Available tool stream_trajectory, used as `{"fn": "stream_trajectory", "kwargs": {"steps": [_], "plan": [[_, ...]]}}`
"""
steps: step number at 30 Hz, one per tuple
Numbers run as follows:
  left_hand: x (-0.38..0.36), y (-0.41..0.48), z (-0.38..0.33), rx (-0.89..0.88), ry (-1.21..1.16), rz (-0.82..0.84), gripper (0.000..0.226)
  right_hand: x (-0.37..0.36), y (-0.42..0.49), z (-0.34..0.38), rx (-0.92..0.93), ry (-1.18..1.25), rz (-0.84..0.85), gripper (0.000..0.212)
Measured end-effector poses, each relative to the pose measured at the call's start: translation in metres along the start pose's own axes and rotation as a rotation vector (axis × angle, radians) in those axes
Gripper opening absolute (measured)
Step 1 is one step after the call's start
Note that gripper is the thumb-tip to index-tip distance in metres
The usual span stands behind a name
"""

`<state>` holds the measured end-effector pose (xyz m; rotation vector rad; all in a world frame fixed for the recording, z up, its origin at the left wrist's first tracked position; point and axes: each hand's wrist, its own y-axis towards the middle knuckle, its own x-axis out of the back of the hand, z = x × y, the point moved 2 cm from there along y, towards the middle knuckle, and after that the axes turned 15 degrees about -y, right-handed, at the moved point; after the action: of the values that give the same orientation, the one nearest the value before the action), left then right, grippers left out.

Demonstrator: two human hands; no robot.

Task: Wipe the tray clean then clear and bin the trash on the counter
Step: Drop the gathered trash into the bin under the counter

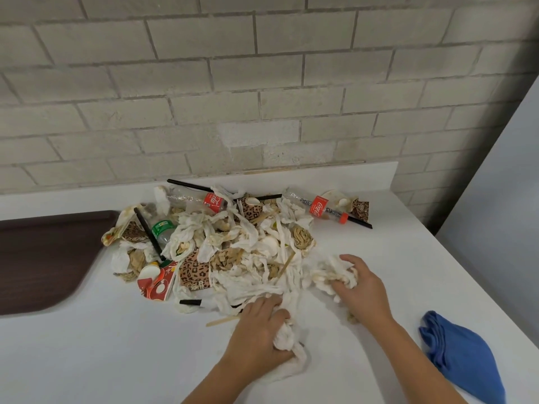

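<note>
- The white counter point(116, 345) runs along a pale brick wall point(262, 83) and carries a loose trash pile point(233, 243) at its middle.
- The dark brown tray point(43, 258) lies flat at the left end of the counter, just beside the pile, with a stained paper scrap overlapping its near corner.
- Two clear plastic bottles lie on their sides at the back of the pile. The first bottle point(214, 202) has a red label with part of the white Coca-Cola script showing. The second bottle point(318, 207), further right, shows the same script and has an orange cap.
- A third bottle point(162, 228) has a green label whose writing is too small to read. A black straw point(148, 233) lies across it.
- Leopard-print paper cups point(194, 271) and a crushed red and white carton point(159, 284) sit at the near left of the pile. The carton's print cannot be read.
- The left hand point(259, 330) is at the pile's near edge, with its fingers curled around a crumpled white tissue point(287, 339).
- The right hand point(358, 290) grips a stained tissue wad point(329, 275) at the pile's right edge.
- A wooden stirrer point(223, 321) lies flat on the counter just left of the left hand.
- A folded blue cloth point(458, 354) rests on the counter at the right, apart from both hands.
</note>
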<state>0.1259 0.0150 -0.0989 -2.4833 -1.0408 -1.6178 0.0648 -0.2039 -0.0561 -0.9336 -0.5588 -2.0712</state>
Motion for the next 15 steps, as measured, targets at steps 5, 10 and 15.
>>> {"fn": "stream_trajectory", "kwargs": {"steps": [5, 10, 15], "plan": [[0.005, 0.001, -0.003, 0.01, -0.091, -0.094, 0.049, 0.017, 0.001, 0.015, -0.098, 0.319, -0.051, 0.033], [0.035, -0.006, -0.006, 0.269, -0.425, -0.258, 0.038, 0.026, 0.0, 0.029, -0.062, 0.386, -0.032, 0.032], [0.102, 0.008, -0.011, 0.56, -0.749, -0.7, 0.039, 0.024, -0.006, 0.034, -0.051, 0.329, 0.101, 0.027]]}}
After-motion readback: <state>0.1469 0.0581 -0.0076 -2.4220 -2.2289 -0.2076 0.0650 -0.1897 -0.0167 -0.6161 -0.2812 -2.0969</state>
